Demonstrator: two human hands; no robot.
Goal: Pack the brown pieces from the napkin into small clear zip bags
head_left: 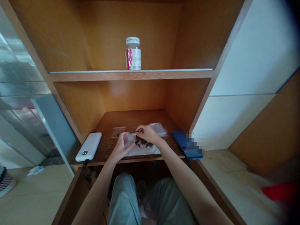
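My left hand is closed around a small clear plastic bag, with the thumb stretched along its near side. Just right of the bag, my right hand is bent down in a pinch over a pile of small dark brown pieces. Whatever sits between its fingertips is too small to make out. Beneath the pile lies a white sheet on the brown wooden shelf. Behind my left hand rests a flat clear zip bag. A stack of clear bags lies beyond my right wrist.
A white power bank with a black cable lies at the left of the shelf. A dark phone overhangs the front right edge. On the upper shelf stands a white-capped bottle. My knees are under the front edge.
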